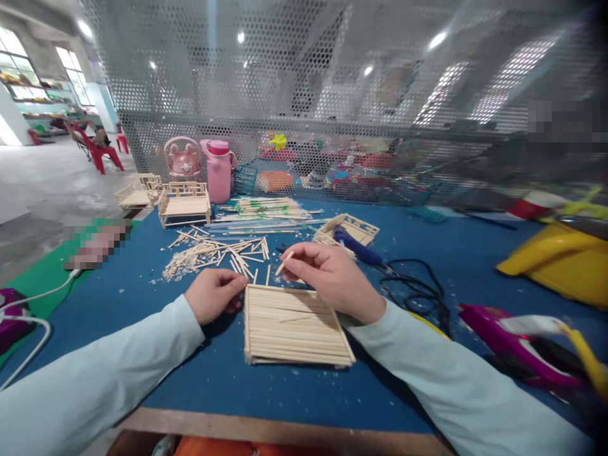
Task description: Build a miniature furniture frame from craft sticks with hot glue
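On the blue table top lies a flat panel (294, 323) of wooden sticks laid side by side, with a stick frame along its edges. My left hand (216, 296) is closed at the panel's upper left corner, thumb and forefinger pinched there. Between the thumb and fingers of my right hand (327, 275) is a short wooden stick (285, 263), tilted above the panel's far edge. Just beyond both hands is a loose pile of short sticks (223, 253). To the right of that pile rests a glue gun (358, 247) with a blue body, in front of a small stick frame (358, 229).
Two miniature stick furniture pieces (185, 204) stand at the back left, near a pink bottle (219, 171). Bundled long sticks (268, 208) lie behind the pile. Right of me are a black cable (418, 285), a purple-and-white tool (527, 345) and a yellow dustpan (560, 259). A perforated metal screen (285, 82) closes the back.
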{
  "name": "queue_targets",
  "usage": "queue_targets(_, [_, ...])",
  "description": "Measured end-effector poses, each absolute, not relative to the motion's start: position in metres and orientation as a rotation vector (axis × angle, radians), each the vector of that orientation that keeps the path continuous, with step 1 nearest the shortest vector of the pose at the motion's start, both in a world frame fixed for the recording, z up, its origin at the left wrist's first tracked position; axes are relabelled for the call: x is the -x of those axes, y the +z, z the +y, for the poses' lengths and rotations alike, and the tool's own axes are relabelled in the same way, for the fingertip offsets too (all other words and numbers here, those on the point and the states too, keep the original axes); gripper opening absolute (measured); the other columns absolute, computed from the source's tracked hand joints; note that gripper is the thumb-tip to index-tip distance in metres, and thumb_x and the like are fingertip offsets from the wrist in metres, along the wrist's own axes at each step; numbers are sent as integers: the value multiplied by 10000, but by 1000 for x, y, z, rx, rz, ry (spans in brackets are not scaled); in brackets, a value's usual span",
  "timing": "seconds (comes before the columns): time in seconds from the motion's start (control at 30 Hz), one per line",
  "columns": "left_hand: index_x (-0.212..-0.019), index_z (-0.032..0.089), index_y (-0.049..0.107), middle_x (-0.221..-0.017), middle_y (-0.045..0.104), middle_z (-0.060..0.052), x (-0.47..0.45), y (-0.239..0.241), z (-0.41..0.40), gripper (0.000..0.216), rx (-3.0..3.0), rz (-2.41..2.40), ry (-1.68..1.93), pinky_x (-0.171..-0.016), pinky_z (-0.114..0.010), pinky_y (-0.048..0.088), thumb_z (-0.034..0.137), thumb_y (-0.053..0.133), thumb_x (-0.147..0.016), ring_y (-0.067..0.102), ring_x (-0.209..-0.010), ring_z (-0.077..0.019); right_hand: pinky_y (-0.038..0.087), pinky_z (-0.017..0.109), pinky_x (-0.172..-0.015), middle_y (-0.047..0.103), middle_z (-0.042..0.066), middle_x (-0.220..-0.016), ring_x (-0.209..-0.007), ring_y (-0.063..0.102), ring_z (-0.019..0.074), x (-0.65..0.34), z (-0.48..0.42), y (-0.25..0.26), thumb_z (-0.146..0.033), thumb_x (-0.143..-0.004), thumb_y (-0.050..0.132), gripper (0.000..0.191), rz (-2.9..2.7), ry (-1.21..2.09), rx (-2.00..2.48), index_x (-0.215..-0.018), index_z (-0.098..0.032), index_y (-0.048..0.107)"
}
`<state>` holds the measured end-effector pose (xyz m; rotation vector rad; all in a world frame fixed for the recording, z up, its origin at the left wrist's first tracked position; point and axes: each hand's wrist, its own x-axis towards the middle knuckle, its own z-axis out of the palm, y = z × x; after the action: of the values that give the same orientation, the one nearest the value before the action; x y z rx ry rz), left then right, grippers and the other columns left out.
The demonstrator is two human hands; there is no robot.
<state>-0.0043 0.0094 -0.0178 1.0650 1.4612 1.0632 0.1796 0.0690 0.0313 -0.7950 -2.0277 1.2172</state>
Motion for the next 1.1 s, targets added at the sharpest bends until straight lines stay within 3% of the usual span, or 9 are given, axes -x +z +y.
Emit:
queue_targets(0.2, [-756, 97, 663, -532, 594, 4, 6, -20, 8, 474, -949, 1247, 1072, -488, -195, 426, 454, 772, -464, 529, -482, -72, 429, 240, -599, 577, 2, -654, -613, 535, 106, -170, 68, 27, -301, -790, 517, 152, -2113, 1194, 753, -738, -163, 551])
queue_targets(0.4, [-812, 101, 673, -527, 584, 10, 6, -18, 7, 506, -1056, 1290, 1055, -459, -199, 408, 481, 750, -487, 526, -465, -81, 428, 241, -633, 597, 1, -676, -646, 543, 113, -161, 66, 20, -278, -809, 493, 155, -2244, 1061, 768, -743, -162, 572])
queue_targets(0.7, [-750, 126, 668, -509, 571, 24, 2, -21, 10, 318, -1155, 1338, 1079, -480, -192, 418, 415, 677, -616, 507, -459, -71, 451, 280, -648, 588, 22, -698, -662, 551, 135, -186, 67, 20, -351, -788, 526, 195, -2080, 1014, 819, -764, -163, 568])
queue_targets(0.93, [-735, 136, 666, -568, 603, 0, 17, 6, 33, 263, -1278, 1387, 714, -421, -186, 387, 339, 711, -575, 540, -473, -97, 439, 246, -608, 605, 15, -645, -602, 546, 112, -177, 71, 29, -338, -769, 545, 199, -2147, 1122, 822, -720, -152, 595])
queue_targets(1.1, [-747, 121, 649, -540, 577, 25, 18, -2, 36, 189, -1150, 1385, 979, -484, -181, 415, 263, 667, -624, 524, -492, -72, 421, 221, -598, 607, 0, -636, -595, 531, 94, -150, 72, 30, -259, -755, 546, 148, -2241, 1189, 755, -712, -135, 616])
